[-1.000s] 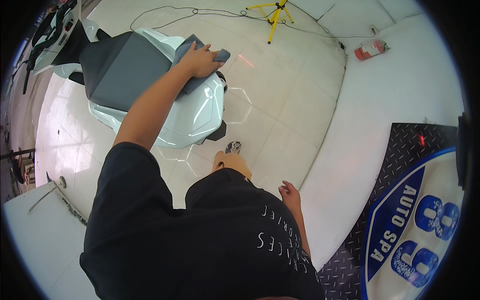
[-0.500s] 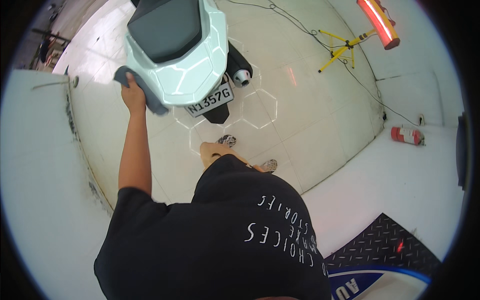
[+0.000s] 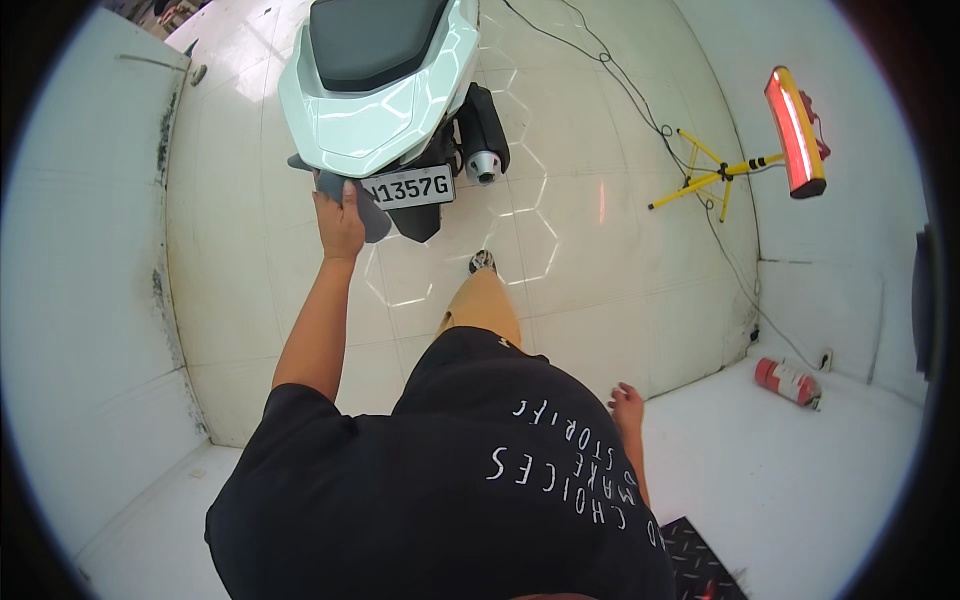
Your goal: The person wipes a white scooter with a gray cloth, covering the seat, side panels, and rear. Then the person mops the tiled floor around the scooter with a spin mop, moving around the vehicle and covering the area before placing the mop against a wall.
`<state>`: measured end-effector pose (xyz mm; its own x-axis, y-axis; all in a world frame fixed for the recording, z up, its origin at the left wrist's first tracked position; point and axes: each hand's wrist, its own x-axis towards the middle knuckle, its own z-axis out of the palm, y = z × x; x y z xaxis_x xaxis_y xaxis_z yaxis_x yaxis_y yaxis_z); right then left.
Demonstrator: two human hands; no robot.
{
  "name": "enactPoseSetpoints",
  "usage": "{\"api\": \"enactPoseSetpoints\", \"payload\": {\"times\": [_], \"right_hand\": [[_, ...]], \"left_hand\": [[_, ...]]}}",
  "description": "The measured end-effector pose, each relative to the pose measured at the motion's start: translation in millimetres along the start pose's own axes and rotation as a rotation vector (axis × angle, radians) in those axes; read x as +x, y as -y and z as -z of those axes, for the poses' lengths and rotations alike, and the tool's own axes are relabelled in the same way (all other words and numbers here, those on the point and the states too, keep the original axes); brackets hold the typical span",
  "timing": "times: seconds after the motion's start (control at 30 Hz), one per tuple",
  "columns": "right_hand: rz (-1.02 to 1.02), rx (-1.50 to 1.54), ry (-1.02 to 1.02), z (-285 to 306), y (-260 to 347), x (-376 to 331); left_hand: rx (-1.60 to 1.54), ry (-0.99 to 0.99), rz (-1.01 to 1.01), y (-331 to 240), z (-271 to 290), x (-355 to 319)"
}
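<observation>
**A:** Cloth (image 3: 368,212) count: one, grey, pressed by our left hand (image 3: 340,222) against the tail of the scooter (image 3: 375,95), just left of the number plate (image 3: 408,187). Fingers wrapped over its upper edge, so we're gripping it.

**B:** Right hand?

**A:** Our right hand (image 3: 627,405) hangs by the hip, holding nothing, fingers loosely curled. Hands are well apart.

**B:** Counts for the rest?

**A:** We see one scooter, pale mint-white body with a dark seat (image 3: 372,38). One plate, one exhaust muffler (image 3: 484,135) right of it. One heat lamp (image 3: 795,130), glowing red-orange, on one yellow tripod stand (image 3: 705,175). One red fire extinguisher (image 3: 787,381) lying on its side near the wall. One cable (image 3: 610,75) running across the floor toward the stand. One shoe (image 3: 483,262) of ours visible, just below the scooter's rear.

**B:** Surface?

**A:** Glossy white tiled floor (image 3: 600,260), with hexagon-shaped light reflections on it around the scooter's rear and on its bodywork.

**B:** Room?

**A:** White walls (image 3: 80,300) on both sides, some dark scuffs down the left wall's edge. Corner of one black checker-plate mat (image 3: 700,560) at the bottom right.
</observation>
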<state>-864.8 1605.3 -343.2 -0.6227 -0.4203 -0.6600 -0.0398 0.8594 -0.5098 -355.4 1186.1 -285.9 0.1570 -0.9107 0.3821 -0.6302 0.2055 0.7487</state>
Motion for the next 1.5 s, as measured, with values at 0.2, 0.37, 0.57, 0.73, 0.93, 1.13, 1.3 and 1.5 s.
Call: {"api": "enactPoseSetpoints", "payload": {"times": [0.2,0.37,0.57,0.73,0.93,1.13,1.3,1.5], "right_hand": [[0.247,-0.293,0.371,-48,125,35],[0.572,-0.406,0.366,-58,321,28],[1.485,-0.395,0.277,-68,504,-5],[0.55,-0.097,0.998,-69,561,50],[0.319,0.824,0.817,-86,616,165],[0.654,0.325,0.889,-206,685,176],[1.341,-0.173,0.764,-323,710,177],[1.112,-0.122,0.482,-415,843,284]], "left_hand": [[0.458,0.121,-0.013,-90,-93,-11],[0.422,0.266,-0.029,-165,-119,25],[-0.441,1.103,0.074,-243,-89,94],[-0.506,0.795,0.163,-251,-93,157],[-0.211,0.102,0.429,-167,-68,263],[0.298,0.165,0.336,-90,-126,386],[0.873,0.419,-0.047,-13,-187,473],[0.613,0.396,0.013,15,-191,482]]}}
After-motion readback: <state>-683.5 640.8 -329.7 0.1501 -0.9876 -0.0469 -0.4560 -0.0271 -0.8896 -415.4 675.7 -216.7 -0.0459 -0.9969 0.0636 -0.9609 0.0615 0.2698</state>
